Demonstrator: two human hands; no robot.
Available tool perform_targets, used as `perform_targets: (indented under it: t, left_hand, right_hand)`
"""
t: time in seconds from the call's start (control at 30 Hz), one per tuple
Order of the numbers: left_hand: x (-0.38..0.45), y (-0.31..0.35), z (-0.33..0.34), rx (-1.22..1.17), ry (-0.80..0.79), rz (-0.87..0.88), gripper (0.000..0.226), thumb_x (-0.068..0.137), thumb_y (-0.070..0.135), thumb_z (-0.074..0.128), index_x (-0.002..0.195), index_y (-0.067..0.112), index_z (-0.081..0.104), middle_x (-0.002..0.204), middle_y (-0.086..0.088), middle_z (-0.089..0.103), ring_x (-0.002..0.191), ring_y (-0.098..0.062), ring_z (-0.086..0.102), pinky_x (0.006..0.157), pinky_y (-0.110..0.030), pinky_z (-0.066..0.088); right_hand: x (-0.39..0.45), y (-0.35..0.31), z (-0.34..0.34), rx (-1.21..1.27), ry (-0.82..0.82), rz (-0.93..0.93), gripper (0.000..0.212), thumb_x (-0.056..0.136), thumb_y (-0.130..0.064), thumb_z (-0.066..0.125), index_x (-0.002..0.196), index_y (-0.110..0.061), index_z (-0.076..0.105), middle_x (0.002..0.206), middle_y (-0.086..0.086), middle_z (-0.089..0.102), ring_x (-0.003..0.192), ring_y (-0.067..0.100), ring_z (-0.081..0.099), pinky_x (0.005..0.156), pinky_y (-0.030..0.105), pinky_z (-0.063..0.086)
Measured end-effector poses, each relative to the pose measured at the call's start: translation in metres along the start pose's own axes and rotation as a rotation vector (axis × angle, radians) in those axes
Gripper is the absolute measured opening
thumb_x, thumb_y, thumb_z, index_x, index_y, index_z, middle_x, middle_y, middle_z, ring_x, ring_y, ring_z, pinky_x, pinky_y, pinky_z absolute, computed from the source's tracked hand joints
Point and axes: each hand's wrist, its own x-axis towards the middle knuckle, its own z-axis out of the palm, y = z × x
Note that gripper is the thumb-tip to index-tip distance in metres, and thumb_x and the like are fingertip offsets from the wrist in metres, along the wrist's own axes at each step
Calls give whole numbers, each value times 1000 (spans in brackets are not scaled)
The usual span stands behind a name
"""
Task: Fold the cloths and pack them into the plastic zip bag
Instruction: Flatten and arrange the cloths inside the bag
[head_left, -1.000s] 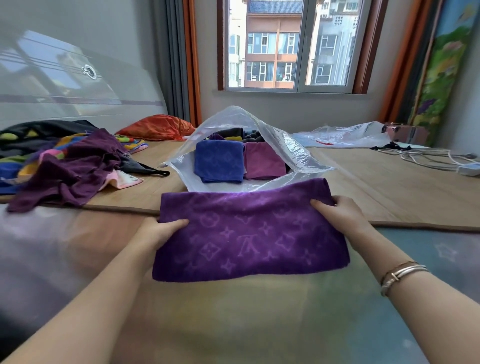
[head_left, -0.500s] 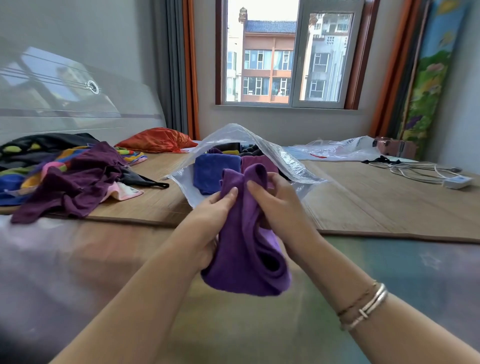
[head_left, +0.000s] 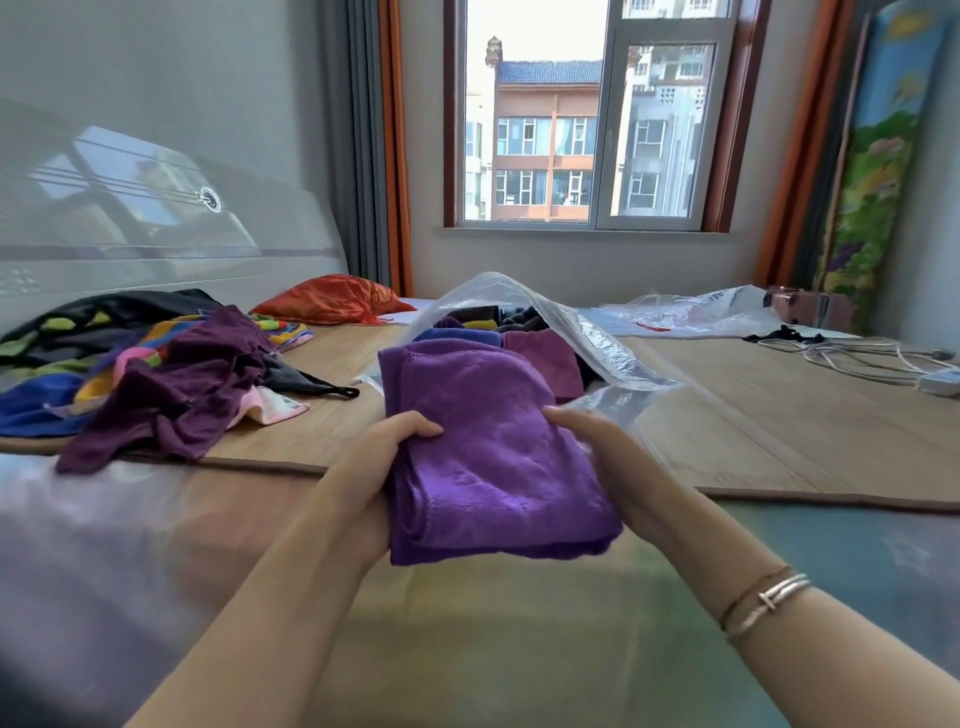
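Observation:
A folded purple cloth (head_left: 488, 447) is held up in front of me, just before the mouth of the clear plastic zip bag (head_left: 587, 338). My left hand (head_left: 379, 467) grips its left edge, thumb on top. My right hand (head_left: 613, 457) grips its right edge. Inside the bag lie folded cloths: a pink one (head_left: 545, 358), a blue one partly hidden behind the purple cloth, and darker ones further back. A heap of unfolded cloths (head_left: 156, 374), dark purple on top, lies at the left on the bamboo mat (head_left: 779, 415).
An orange cloth bundle (head_left: 332, 301) sits at the back by the curtain. Another clear plastic bag (head_left: 691, 312) lies at the back right. White cables and a plug (head_left: 883, 358) are at the far right. A headboard stands along the left.
The purple cloth was spread wide between both hands, then bunched together as the hands met. Now it is a compact folded square, held at both sides and nearer the bag's mouth.

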Motion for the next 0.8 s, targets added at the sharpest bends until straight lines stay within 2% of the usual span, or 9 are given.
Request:
perform_targets:
  t: [0.07, 0.13, 0.23, 0.3, 0.43, 0.53, 0.63, 0.7, 0.8]
  left_hand:
    - [6, 6, -5, 10, -10, -2, 10, 84, 5, 54, 92, 5, 61, 73, -13, 69, 58, -25, 65, 52, -29, 57]
    - [23, 11, -4, 67, 12, -15, 6, 85, 5, 54, 88, 6, 59, 66, -11, 65, 51, -21, 61, 46, -23, 53]
    - [69, 14, 4, 180, 114, -1, 13, 82, 1, 54, 73, 10, 51, 59, -8, 48, 46, -16, 47, 43, -19, 39]
    - [106, 16, 13, 210, 153, -4, 8, 79, 4, 56, 86, 9, 54, 70, -11, 50, 57, -21, 50, 53, -25, 43]
    - [191, 20, 33, 288, 194, 22, 46, 78, 11, 55, 123, 0, 50, 107, -18, 60, 89, -29, 61, 75, -35, 52]
    - [239, 12, 49, 630, 270, 117, 49, 92, 10, 45, 139, 3, 36, 129, -15, 49, 109, -28, 49, 86, -32, 39]
    - [276, -18, 57, 1035, 251, 234, 59, 98, 16, 41, 151, 15, 17, 157, -5, 23, 142, -32, 25, 114, -43, 25]
    - [293, -43, 54, 1246, 193, 239, 62, 101, 28, 37, 154, 21, 5, 162, 1, 0, 148, -32, 0, 119, -52, 7]
    - [305, -78, 43, 1509, 179, 256, 67, 102, 45, 28, 154, 23, -8, 160, 5, -21, 146, -30, -20, 115, -60, -2]
  right_hand:
    - [-3, -5, -1, 202, -163, 184, 33, 84, -34, 69, 106, -10, 67, 96, 11, 72, 81, 25, 70, 75, 33, 58]
    - [10, -10, 3, 224, -197, 195, 27, 84, -28, 69, 99, -7, 67, 82, 10, 72, 68, 21, 70, 65, 28, 59]
    - [56, -22, 9, -28, -20, 123, 23, 87, -20, 69, 101, -2, 68, 75, 7, 70, 63, 18, 67, 61, 27, 56]
    - [99, -31, 10, -109, 150, 4, 23, 86, -9, 70, 106, 0, 67, 81, 8, 68, 69, 19, 64, 66, 31, 55]
    - [185, -37, 0, -134, 396, -180, 13, 88, -9, 66, 100, -14, 66, 104, 9, 68, 93, 25, 65, 89, 42, 54]
    - [250, -27, -22, -309, 602, -292, 37, 89, -20, 62, 124, -8, 61, 125, 13, 62, 118, 30, 55, 105, 44, 41]
    - [289, -14, -41, -383, 696, -282, 46, 94, -30, 56, 135, -9, 51, 136, 14, 54, 127, 34, 48, 109, 44, 36]
    - [299, -7, -47, -650, 749, -227, 49, 99, -30, 50, 139, -3, 42, 142, 18, 46, 131, 37, 43, 110, 43, 32]
    - [298, 1, -49, -1275, 773, -139, 49, 103, -24, 40, 144, 2, 29, 146, 21, 38, 134, 37, 36, 109, 42, 29]
